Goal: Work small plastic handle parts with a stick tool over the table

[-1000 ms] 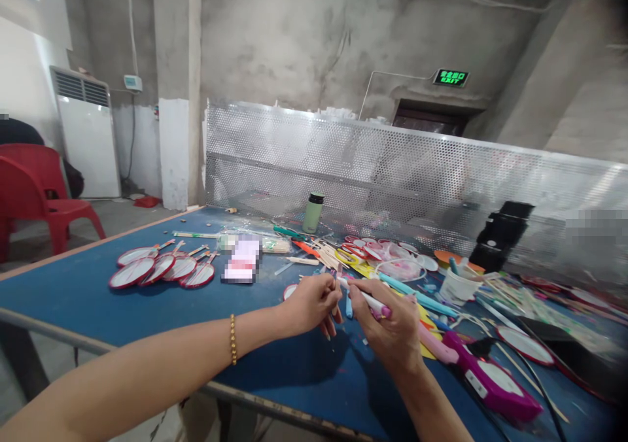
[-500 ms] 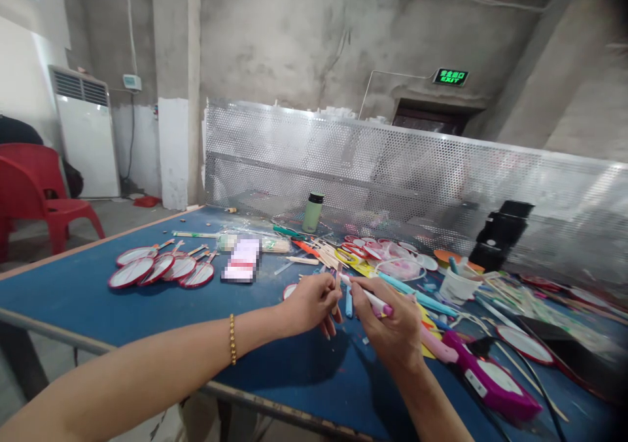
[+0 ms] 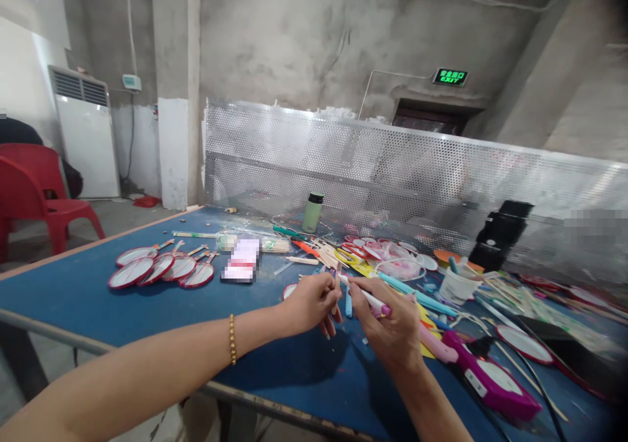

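My left hand (image 3: 310, 303) is closed around a thin wooden stick (image 3: 338, 271), whose upper end sticks out above the fingers. Behind that wrist peeps a white round piece with a red rim (image 3: 289, 291); whether it joins the stick is hidden. My right hand (image 3: 395, 321) grips a white and purple marker pen (image 3: 377, 304), its tip against or very close to the stick. To the left lies a group of red-rimmed round fans (image 3: 161, 267) with stick handles. A blue strip (image 3: 348, 302) lies between my hands.
A phone (image 3: 241, 260) lies left of my hands, a green bottle (image 3: 313, 213) stands behind. Loose sticks (image 3: 330, 254), yellow scissors (image 3: 346, 256) and a white cup (image 3: 458, 286) crowd the right side. A purple device (image 3: 495, 380) with a black cable sits near my right forearm.
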Demonstrator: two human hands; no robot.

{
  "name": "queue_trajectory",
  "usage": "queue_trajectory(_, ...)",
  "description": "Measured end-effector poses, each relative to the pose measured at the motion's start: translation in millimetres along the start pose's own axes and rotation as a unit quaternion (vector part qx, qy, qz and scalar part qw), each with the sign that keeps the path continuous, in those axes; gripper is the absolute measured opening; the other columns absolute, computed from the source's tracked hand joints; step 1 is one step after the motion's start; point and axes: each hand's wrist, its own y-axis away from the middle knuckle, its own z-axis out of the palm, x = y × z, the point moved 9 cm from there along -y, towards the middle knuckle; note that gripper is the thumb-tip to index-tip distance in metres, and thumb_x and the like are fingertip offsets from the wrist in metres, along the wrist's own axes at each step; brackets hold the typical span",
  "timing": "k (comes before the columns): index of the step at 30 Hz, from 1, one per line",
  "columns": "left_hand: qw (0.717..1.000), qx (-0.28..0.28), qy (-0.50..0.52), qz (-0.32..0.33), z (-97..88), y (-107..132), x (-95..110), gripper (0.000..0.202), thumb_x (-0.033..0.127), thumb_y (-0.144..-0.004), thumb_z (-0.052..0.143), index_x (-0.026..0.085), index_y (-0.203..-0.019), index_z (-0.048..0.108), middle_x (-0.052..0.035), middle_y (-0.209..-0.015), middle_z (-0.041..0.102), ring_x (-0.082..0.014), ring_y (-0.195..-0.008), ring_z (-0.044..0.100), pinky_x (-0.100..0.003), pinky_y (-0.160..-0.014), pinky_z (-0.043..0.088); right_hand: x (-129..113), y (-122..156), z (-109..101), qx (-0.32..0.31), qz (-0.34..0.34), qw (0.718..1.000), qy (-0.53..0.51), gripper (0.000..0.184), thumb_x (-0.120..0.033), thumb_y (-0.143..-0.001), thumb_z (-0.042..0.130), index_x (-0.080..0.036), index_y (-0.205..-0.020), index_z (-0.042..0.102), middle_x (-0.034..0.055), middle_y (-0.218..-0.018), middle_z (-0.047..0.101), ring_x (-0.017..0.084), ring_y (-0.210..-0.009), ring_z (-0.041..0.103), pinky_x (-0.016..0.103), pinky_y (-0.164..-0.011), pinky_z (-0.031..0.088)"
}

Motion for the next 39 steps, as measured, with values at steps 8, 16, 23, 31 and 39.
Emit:
queue_trajectory(8,1.0,-0.001,-0.009,-0.004,0.3,1.1,0.2,0.018,0.033,-0.089,0.046,0.018,-0.082,0.041,0.0014,-0.059,0.059,-0.0111,-0.038,0.057,-0.02,-0.036,0.046,0.3,-0.8,-1.9,0.004,0.005,1.0,0.011,0.012,-0.019,-0.088,0.058,-0.019,-0.089,0.07,0.0025,-0.077,0.07,0.014,-0.069,0.066,0.024,-0.067,0.05)
queue_trajectory(16,1.0,-0.007,-0.003,0.006,0.4,0.7,1.6,0.026,0.042,-0.088,0.05,0.018,-0.08,0.042,0.0018,-0.059,0.059,-0.0111,-0.038,0.057,-0.02,-0.036,0.046,0.8,1.3,0.3,-0.004,-0.007,1.0,-0.018,0.008,-0.015,-0.086,0.061,-0.02,-0.086,0.067,0.0012,-0.076,0.069,0.013,-0.068,0.064,0.023,-0.066,0.049)
queue_trajectory(23,1.0,-0.002,-0.007,0.005,0.2,0.9,2.3,0.023,0.039,-0.088,0.049,0.018,-0.081,0.041,0.0016,-0.06,0.059,-0.0108,-0.038,0.057,-0.019,-0.036,0.046,2.6,1.0,1.6,-0.004,-0.003,1.0,-0.023,0.01,-0.015,-0.086,0.06,-0.019,-0.09,0.068,0.0023,-0.081,0.07,0.014,-0.072,0.066,0.024,-0.069,0.05)
queue_trajectory(31,1.0,-0.001,0.0,-0.003,0.3,-0.1,-0.5,0.021,0.036,-0.089,0.049,0.019,-0.081,0.041,0.0023,-0.058,0.059,-0.011,-0.038,0.057,-0.02,-0.036,0.046,-1.2,-0.4,-3.2,0.012,-0.002,1.0,0.024,0.009,-0.018,-0.087,0.06,-0.019,-0.085,0.069,0.0005,-0.073,0.069,0.012,-0.065,0.065,0.022,-0.064,0.048)
queue_trajectory(39,1.0,0.0,-0.01,-0.002,1.0,1.0,1.3,0.02,0.035,-0.089,0.048,0.018,-0.08,0.041,0.0014,-0.059,0.06,-0.0108,-0.039,0.058,-0.02,-0.037,0.047,-3.3,-2.0,-2.8,0.015,-0.009,1.0,0.023,0.01,-0.018,-0.088,0.059,-0.019,-0.086,0.069,0.0012,-0.075,0.07,0.013,-0.067,0.066,0.022,-0.066,0.049)
